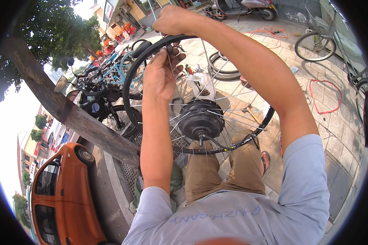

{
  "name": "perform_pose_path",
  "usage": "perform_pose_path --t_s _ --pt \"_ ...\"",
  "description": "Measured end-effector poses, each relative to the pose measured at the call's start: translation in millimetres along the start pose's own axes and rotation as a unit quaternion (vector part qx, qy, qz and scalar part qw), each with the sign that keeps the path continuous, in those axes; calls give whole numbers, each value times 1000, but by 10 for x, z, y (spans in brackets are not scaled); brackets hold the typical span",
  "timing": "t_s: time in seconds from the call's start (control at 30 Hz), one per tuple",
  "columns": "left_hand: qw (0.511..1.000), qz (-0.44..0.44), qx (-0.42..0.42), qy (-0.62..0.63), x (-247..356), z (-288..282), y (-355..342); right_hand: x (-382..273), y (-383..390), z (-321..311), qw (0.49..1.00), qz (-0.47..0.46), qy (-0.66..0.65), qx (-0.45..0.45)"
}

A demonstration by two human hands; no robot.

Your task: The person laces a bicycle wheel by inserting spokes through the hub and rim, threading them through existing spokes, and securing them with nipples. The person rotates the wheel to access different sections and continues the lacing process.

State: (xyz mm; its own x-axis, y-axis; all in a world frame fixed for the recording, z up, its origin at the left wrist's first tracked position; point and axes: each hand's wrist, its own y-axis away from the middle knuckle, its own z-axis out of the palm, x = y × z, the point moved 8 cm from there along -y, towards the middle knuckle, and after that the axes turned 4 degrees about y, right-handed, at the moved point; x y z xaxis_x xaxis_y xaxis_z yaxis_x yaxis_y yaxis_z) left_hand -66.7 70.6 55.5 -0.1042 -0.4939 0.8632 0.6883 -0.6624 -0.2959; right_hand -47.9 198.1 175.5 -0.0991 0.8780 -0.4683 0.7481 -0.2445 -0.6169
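A bicycle wheel with a black rim [131, 77] and a dark hub motor [201, 119] stands in front of me, its lower part by my knees. Thin silver spokes fan out from the hub, and several loose ends hang below the rim's lower edge. My right hand [171, 20] is closed at the top of the rim, with a thin metal spoke [152, 9] sticking up out of its fingers. Inside the rim, just below, my left hand [163, 73] has its palm turned up, thumb and curled fingers around a spoke near the rim. The fingertips partly hide the contact.
Behind the wheel are a white cut-open container [201, 85] and tyres [224, 67] on the paving. A red loop [340, 98] lies at right, near parked bicycles [315, 45]. A leaning tree trunk [75, 110], motorbikes [96, 102] and an orange car [65, 200] are at left.
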Motion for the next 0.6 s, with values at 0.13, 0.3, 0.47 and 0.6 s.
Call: perform_pose_path --t_s 0.13,0.3,0.47,0.6 --pt "1000 -12 7 6 7 -33 7 -89 39 27 998 -12 32 -49" --pt "1000 -19 7 3 -14 -14 -35 -87 -169 125 972 -135 185 -48" --pt "997 4 73 -15 -23 -47 -11 115 -107 169 993 20 -101 -61" --pt "999 -17 2 29 -29 -34 13 141 -68 137 984 48 -161 -53"
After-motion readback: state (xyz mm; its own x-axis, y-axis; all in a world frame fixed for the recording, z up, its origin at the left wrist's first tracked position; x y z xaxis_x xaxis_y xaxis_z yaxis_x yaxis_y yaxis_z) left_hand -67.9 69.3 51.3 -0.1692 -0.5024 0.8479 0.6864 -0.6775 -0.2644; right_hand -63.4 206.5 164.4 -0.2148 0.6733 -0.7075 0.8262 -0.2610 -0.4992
